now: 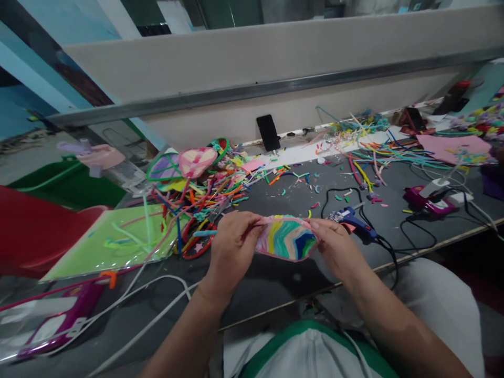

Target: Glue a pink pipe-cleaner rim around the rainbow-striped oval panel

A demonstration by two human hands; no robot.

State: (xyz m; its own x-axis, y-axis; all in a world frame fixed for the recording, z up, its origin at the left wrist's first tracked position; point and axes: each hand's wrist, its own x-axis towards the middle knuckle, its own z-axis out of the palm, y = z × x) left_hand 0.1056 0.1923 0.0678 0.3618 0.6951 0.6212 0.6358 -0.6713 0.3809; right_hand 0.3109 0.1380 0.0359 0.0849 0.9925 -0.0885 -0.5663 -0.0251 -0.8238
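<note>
Between my two hands, above the dark table, is a flat craft piece (285, 240) with wavy stripes of yellow, teal, cream and blue and a pink edging, seemingly made of fuzzy pipe cleaners. My left hand (234, 236) pinches its left end, thumb and fingers closed on the edge. At the other end my right hand (334, 241) grips the pink edge in the same way. Just beyond the right hand lies a blue glue gun (356, 224). Red-handled scissors (191, 251) rest left of my left hand, near a light blue stick (205, 233).
Loose pipe cleaners (212, 194) pile up at left, below a pink heart-shaped piece (198, 160). A phone (268, 133) leans at the back wall. Power strips (431, 202) with cables sit right; a green sheet (114, 241) and white cables (157, 286) lie left.
</note>
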